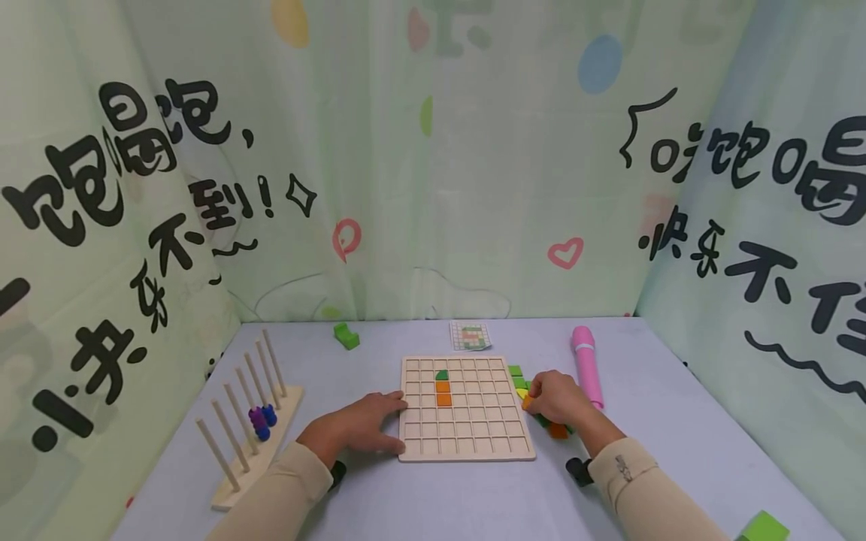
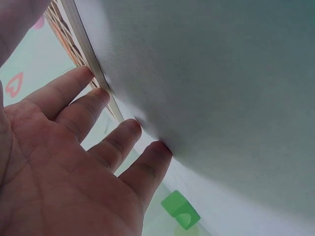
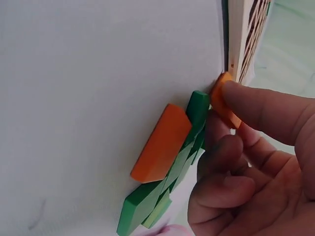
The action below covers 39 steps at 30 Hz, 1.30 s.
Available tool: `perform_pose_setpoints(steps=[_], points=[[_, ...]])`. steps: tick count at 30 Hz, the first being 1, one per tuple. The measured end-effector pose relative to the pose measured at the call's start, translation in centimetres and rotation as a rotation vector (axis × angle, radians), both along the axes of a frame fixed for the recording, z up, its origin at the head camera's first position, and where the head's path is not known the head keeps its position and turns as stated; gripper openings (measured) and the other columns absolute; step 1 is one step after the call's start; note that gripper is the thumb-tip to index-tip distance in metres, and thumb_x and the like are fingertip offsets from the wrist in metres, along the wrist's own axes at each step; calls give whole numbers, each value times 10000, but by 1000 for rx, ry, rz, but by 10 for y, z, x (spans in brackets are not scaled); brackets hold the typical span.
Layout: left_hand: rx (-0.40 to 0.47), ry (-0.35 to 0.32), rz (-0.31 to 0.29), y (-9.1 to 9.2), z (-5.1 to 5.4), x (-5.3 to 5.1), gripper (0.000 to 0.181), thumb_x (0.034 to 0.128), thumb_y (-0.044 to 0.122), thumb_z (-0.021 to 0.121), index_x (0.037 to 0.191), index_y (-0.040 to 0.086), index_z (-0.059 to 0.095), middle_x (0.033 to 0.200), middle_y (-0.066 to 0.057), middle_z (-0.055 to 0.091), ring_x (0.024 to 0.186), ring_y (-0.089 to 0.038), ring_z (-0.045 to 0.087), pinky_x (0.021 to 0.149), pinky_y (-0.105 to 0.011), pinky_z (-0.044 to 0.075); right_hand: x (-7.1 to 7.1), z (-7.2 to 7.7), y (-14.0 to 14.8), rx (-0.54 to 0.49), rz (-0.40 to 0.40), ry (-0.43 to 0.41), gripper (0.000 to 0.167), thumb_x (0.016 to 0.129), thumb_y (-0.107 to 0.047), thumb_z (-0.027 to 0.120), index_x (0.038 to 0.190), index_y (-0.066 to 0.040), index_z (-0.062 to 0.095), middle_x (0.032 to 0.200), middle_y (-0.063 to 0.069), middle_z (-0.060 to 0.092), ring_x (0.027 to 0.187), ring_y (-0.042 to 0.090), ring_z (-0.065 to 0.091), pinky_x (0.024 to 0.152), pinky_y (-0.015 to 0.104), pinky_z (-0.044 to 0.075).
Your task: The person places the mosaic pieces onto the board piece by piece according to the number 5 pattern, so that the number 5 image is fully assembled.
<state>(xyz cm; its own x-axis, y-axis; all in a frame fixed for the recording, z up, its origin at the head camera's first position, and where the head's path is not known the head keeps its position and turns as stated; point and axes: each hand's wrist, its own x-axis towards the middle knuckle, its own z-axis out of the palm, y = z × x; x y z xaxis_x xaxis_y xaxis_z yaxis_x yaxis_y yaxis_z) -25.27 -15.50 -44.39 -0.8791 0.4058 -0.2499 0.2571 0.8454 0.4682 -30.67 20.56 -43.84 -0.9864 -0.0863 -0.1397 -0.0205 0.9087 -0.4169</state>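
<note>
Head view: the board (image 1: 473,443) lies flat on the bench (image 1: 433,503) in front of me, its grid carrying two orange squares (image 1: 443,394) in one column and a green piece (image 1: 442,375) just above them. My left hand (image 1: 358,424) is at its left edge, thumb near the lower corner. My right hand (image 1: 560,400) is off the right edge, pinching an orange tile (image 1: 527,403) among the loose pieces (image 1: 516,371) — greens, a yellow, another orange. Beyond the board's far edge lies a card (image 1: 468,338); a pink tube (image 1: 587,368) lies to the right, a peg rack (image 1: 287,413) with blue and purple beads (image 1: 262,433) to the left, a green block (image 1: 346,336) behind the rack.

Left wrist: my fingers are spread and nearly straight, the first two tips against the board's side — no grip closed round it.

Right wrist: thumb and fingertips close on the orange tile, tilted, just beside the board's edge; whether it touches the wood I cannot tell. Lower fingers curl in. Green pieces and a loose orange block (image 3: 161,143) sit beside them.
</note>
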Motion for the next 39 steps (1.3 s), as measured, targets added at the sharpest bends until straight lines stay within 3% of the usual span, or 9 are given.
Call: perform_pose_setpoints(steps=[10,17,27,39], points=[[-8,9,-10,-2,-1,0,744,878,357,829,1516,125,524,1667,-17,388,1525,-303,359,1228,-486,348,-5,1,-2,-203,-17,-22,117,927,-141,742,979,-53,684,909,81,631,828,227,562,666,302,477],[-3,-12,7,-2,-2,-3,751,877,362,833,1522,139,521,1675,-11,373,1536,-307,341,1231,-501,342,-7,0,-22,-322,56,-49,75,911,-63,720,975,-41,689,904,68,626,872,229,541,725,303,443],[-8,-26,21,-2,-7,-5,761,873,383,838,1527,159,520,1682,-1,362,1542,-310,333,1232,-513,339,-12,2,-65,-324,173,-62,43,915,-38,724,945,-62,706,901,42,632,842,191,544,739,307,456],[10,-23,15,-1,0,-3,749,878,369,834,1520,140,523,1681,-28,363,1535,-313,345,1228,-510,346,-20,0,-91,-330,175,-92,47,918,-30,736,925,-75,727,885,35,649,831,195,556,724,293,454]])
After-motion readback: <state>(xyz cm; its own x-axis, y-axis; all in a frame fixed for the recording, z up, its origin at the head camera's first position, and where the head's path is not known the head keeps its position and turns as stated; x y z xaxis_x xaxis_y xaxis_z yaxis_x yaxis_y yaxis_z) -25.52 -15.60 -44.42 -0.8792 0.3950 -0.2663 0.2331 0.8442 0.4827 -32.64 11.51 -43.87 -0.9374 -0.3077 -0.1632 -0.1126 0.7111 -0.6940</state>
